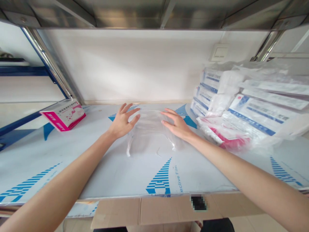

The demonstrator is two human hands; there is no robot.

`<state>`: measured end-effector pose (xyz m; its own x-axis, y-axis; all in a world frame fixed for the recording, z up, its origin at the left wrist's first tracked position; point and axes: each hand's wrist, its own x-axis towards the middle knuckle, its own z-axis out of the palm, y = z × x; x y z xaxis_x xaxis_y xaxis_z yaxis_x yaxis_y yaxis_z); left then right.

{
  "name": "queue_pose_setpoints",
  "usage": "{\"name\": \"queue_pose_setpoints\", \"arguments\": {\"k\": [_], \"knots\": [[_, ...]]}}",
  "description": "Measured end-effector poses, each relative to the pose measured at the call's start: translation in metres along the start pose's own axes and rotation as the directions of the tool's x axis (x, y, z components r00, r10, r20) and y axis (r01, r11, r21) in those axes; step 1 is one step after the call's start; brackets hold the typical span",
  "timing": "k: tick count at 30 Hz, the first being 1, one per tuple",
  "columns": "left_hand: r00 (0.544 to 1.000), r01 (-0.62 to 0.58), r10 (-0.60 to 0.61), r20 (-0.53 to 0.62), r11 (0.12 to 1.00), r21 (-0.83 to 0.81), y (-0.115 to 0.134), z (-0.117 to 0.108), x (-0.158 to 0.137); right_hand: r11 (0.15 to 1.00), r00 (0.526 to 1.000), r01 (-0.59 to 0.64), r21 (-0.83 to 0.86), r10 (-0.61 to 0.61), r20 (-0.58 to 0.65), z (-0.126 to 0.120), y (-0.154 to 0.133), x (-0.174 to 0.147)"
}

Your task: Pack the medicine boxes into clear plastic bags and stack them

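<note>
A clear plastic bag (151, 127) lies on the film-covered shelf surface (116, 174), its two lower corners pointing toward me. At its left side is my left hand (123, 121), fingers spread. My right hand (177, 124) is at the bag's right side, fingers apart and slightly bent. Neither hand grips anything; whether the fingertips touch the plastic I cannot tell. A small curled clear strip (158, 152) rests just in front of the bag.
A pink and white box (65, 116) stands at the left. On the right are stacked plastic-wrapped white and blue packs (258, 112) and a pink and white wrapped pack (224, 133). A metal shelf (135, 16) hangs overhead. Cardboard (118, 211) lines the front edge.
</note>
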<state>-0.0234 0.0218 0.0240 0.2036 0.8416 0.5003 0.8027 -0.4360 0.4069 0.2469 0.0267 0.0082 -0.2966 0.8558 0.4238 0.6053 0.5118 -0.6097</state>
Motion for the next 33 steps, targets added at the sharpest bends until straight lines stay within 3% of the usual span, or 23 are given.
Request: {"name": "queue_pose_setpoints", "arguments": {"k": [2,4,6,9,13,18,24,29,33], "knots": [[0.98,-0.02,0.005,0.199,0.997,0.073,0.004,0.0,-0.003,0.99,0.993,0.09,-0.107,-0.08,0.092,-0.002,-0.003,0.001],[0.929,0.013,-0.076,0.363,0.985,0.173,0.006,0.0,-0.006,0.971,0.965,0.143,-0.193,-0.094,0.246,-0.002,-0.003,0.002],[0.87,0.046,-0.163,0.465,0.966,0.253,0.004,0.0,-0.009,0.948,0.928,0.172,-0.268,-0.064,0.368,0.0,0.001,0.002],[0.819,0.059,-0.202,0.537,0.961,0.271,0.0,-0.002,-0.013,0.926,0.904,0.202,-0.318,-0.051,0.426,0.004,0.005,0.002],[0.821,0.054,-0.185,0.54,0.967,0.249,-0.003,-0.006,-0.014,0.936,0.911,0.186,-0.299,-0.05,0.408,0.001,0.001,0.001],[0.852,0.073,-0.189,0.488,0.966,0.248,-0.005,-0.004,-0.01,0.967,0.929,0.074,-0.242,0.021,0.368,-0.004,-0.009,0.009],[0.85,0.048,-0.183,0.495,0.961,0.274,-0.015,0.006,0.005,0.925,0.904,0.02,-0.38,0.146,0.402,0.021,-0.008,0.039],[0.936,0.011,-0.081,0.344,0.98,0.2,-0.023,0.009,0.022,0.89,0.956,0.082,-0.448,0.056,0.288,0.035,0.0,0.066],[0.93,0.095,-0.154,0.333,0.977,0.189,-0.029,0.014,0.034,0.921,0.943,0.105,-0.375,0.029,0.333,0.034,0.005,0.079]]}}
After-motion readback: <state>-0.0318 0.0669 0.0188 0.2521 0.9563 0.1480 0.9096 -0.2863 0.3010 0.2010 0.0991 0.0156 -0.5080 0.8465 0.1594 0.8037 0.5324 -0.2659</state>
